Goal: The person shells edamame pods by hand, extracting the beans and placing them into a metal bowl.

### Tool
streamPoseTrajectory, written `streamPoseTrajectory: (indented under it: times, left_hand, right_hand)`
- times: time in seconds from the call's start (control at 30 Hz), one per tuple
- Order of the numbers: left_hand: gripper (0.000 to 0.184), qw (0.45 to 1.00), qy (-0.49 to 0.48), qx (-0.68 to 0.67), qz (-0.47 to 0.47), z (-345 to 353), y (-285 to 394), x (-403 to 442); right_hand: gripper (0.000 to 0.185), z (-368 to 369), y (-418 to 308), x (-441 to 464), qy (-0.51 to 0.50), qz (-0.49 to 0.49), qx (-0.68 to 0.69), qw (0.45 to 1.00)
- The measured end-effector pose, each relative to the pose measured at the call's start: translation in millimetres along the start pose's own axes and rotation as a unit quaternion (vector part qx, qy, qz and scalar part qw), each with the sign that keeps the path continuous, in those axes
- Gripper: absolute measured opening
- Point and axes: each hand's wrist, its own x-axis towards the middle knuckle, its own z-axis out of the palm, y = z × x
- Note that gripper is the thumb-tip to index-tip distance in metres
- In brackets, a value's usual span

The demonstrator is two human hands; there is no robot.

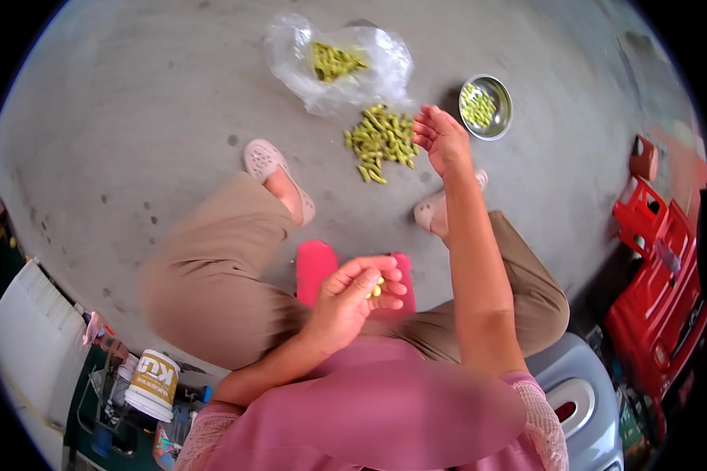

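Note:
Several pale green beans lie in my left hand, whose fingers curl round them near my lap. My right hand is stretched forward over the floor, fingers apart and slightly bent, with nothing seen in it. It is between a loose pile of green pods and a round metal bowl that holds shelled beans. Behind the pile, a clear plastic bag lies open with more pods inside.
My feet in pale clogs stand either side of the pods. Red objects lie between my knees. A white bucket is at lower left, a grey plastic piece at lower right, and red plastic furniture at far right.

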Motion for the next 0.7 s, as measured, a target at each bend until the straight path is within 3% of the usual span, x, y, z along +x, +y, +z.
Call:
streamPoseTrajectory:
  times: [0.03,0.1,0.23,0.37,0.43,0.47,0.53,0.57,0.6,0.67,0.7]
  left_hand:
    - [0.023,1.000,-0.025,-0.010,-0.002,-2,-2,0]
    - [0.023,0.997,-0.060,-0.021,-0.033,-1,-2,-2]
    - [0.024,0.993,-0.102,-0.018,-0.053,0,-5,-3]
    - [0.029,0.986,-0.154,-0.035,-0.060,2,-10,5]
    - [0.031,0.991,-0.117,-0.004,-0.060,9,-10,5]
    - [0.031,0.992,-0.113,-0.004,-0.063,9,-9,7]
    - [0.032,0.991,-0.114,-0.006,-0.064,8,-8,9]
    - [0.032,0.992,-0.110,-0.007,-0.064,7,-7,10]
    - [0.031,0.993,-0.100,0.013,-0.060,6,-6,10]
    - [0.030,0.994,-0.086,0.032,-0.055,4,-5,11]
    - [0.030,0.995,-0.081,0.035,-0.043,3,-5,11]
  right_hand:
    - [0.019,-28,12,1,0.013,0.001,-0.004,1.000]
    - [0.013,-78,41,5,0.156,-0.006,0.006,0.988]
    - [0.015,-114,80,1,0.188,0.079,-0.113,0.972]
    - [0.012,-95,105,5,0.202,0.074,-0.173,0.961]
    - [0.013,-78,103,6,0.155,0.030,-0.294,0.943]
    - [0.013,-80,113,16,0.155,0.034,-0.292,0.943]
    - [0.014,-64,114,23,0.138,-0.092,-0.421,0.892]
    - [0.016,-62,110,22,0.142,-0.084,-0.486,0.858]
    - [0.016,-62,113,26,0.139,-0.082,-0.487,0.859]
    - [0.016,-62,118,35,0.135,-0.165,-0.585,0.783]
    - [0.016,-61,118,36,0.133,-0.164,-0.584,0.784]
